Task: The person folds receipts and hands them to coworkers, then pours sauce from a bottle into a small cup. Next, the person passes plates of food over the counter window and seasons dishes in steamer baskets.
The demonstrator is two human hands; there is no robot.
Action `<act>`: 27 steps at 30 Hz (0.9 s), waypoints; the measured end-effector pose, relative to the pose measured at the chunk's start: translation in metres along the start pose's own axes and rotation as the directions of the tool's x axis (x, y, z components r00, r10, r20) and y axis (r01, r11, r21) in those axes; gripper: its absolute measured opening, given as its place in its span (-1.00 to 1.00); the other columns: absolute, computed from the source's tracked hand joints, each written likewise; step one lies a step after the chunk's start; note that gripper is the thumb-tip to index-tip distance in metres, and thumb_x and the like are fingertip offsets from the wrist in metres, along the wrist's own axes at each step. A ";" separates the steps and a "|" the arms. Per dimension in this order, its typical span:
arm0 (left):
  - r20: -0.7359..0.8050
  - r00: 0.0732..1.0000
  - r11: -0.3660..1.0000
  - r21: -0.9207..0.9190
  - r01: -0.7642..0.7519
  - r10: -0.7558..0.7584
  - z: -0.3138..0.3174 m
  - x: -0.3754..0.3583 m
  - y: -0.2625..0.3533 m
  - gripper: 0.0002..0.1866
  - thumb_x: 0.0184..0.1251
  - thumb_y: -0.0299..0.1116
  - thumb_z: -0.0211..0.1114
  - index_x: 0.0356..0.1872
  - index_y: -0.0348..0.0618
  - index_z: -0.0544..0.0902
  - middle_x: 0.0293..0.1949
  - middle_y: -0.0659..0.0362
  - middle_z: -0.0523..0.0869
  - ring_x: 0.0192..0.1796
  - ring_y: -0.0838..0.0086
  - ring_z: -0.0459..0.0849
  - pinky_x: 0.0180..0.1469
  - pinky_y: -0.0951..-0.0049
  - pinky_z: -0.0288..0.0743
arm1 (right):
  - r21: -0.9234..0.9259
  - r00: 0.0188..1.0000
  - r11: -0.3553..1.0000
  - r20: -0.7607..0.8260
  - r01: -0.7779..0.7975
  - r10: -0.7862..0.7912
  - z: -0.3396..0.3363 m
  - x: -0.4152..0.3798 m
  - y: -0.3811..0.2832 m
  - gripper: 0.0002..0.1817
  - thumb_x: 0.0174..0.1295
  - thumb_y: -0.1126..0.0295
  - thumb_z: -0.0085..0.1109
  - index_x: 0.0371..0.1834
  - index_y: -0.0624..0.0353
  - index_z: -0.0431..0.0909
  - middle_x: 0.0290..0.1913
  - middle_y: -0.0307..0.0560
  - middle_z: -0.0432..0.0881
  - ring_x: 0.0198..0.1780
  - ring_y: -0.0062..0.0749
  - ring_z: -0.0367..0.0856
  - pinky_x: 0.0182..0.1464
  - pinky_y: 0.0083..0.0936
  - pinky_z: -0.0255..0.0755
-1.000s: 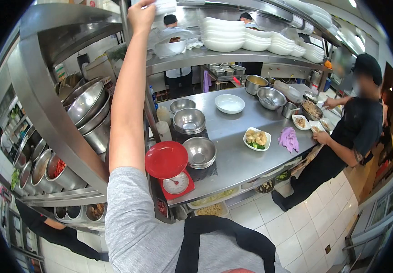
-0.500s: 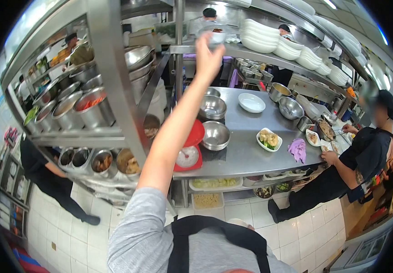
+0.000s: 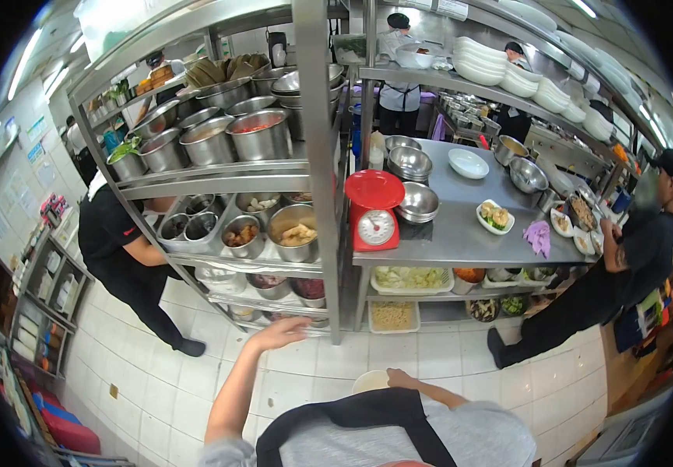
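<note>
My left hand (image 3: 280, 333) is in front of the lower part of the metal rack (image 3: 322, 194), palm down, fingers stretched out with nothing in them. My right hand (image 3: 402, 379) is close to my body and grips the rim of a pale round bowl (image 3: 370, 381); my apron hides part of it. High on the shelf over the counter stands a white bowl (image 3: 418, 58) with dark food in it. A red kitchen scale (image 3: 374, 212) stands at the counter's left end, beside stacked metal bowls (image 3: 418, 202).
Steel pots (image 3: 260, 138) of ingredients fill the rack at left. On the counter (image 3: 445, 241) are a white plate (image 3: 469, 163), a dish of food (image 3: 494, 217) and a purple cloth (image 3: 537, 238). One person (image 3: 640, 249) works at right, another (image 3: 130, 249) bends at the rack.
My left hand has come down from the upper shelf, where the white bowl now rests. My view has turned left, and my right hand with the pale bowl shows more.
</note>
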State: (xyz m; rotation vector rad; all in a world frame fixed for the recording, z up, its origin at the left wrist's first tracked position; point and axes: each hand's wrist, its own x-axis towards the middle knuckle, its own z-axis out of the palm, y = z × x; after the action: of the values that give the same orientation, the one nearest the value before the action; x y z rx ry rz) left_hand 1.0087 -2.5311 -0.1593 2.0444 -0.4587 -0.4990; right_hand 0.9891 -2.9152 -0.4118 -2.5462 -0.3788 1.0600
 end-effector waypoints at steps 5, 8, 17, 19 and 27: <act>-0.479 0.791 0.912 -0.335 0.237 -0.382 -0.019 -0.215 -0.076 -0.50 0.22 -0.29 0.18 0.18 -0.23 0.35 0.06 0.07 0.51 0.04 0.41 0.50 0.01 0.43 0.41 | -0.187 0.961 0.943 0.031 0.276 -0.275 0.035 0.047 -0.129 -0.62 -0.05 0.47 0.00 -0.08 0.28 0.38 -0.17 0.28 0.54 -0.04 0.09 0.51 -0.07 -0.12 0.40; -0.466 0.608 0.752 -0.537 0.383 -0.643 0.002 -0.319 -0.103 -0.49 0.22 -0.27 0.17 0.19 -0.19 0.35 0.05 0.09 0.51 -0.02 0.43 0.52 -0.09 0.42 0.43 | -0.289 0.911 0.864 0.117 0.412 -0.395 0.055 0.079 -0.244 -0.61 -0.04 0.44 0.06 -0.06 0.20 0.37 -0.13 0.22 0.53 -0.05 0.06 0.51 -0.07 -0.12 0.40; -0.494 0.479 0.678 -0.631 0.376 -0.725 0.028 -0.438 -0.167 -0.42 0.17 -0.14 0.20 0.19 -0.16 0.35 0.06 -0.02 0.51 0.04 0.20 0.52 -0.02 0.24 0.44 | -0.152 0.403 0.374 0.317 0.915 -0.859 0.121 0.008 -0.583 -0.66 -0.05 0.58 -0.06 -0.14 0.11 0.45 -0.25 0.11 0.56 -0.12 0.04 0.53 -0.15 -0.12 0.41; -0.631 0.431 0.749 -0.408 0.523 -0.645 0.032 -0.452 -0.194 -0.51 0.09 -0.17 0.22 0.01 -0.26 0.48 -0.13 -0.12 0.61 -0.08 0.09 0.59 -0.07 0.24 0.46 | -0.087 0.250 0.235 0.419 0.968 -0.873 0.148 0.009 -0.618 -0.64 -0.07 0.61 -0.10 -0.13 0.13 0.45 -0.23 0.13 0.54 -0.10 0.05 0.52 -0.13 -0.11 0.39; -0.689 -0.062 0.477 -0.562 0.676 -0.722 0.057 -0.558 -0.273 -0.72 -0.05 -0.33 0.19 -0.30 -0.27 0.63 -0.36 -0.18 0.63 -0.25 0.00 0.63 -0.17 0.19 0.48 | 0.141 0.215 0.377 0.620 0.915 -0.754 0.242 0.062 -0.718 -0.60 -0.07 0.39 -0.02 -0.11 0.31 0.43 -0.21 0.20 0.56 -0.11 0.05 0.52 -0.07 -0.20 0.40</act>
State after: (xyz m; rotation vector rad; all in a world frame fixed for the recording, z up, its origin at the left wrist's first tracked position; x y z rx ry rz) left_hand 0.5394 -2.1581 -0.3321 1.9899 1.4330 0.1270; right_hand 0.7791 -2.1922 -0.3079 -1.4822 -1.9624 1.2846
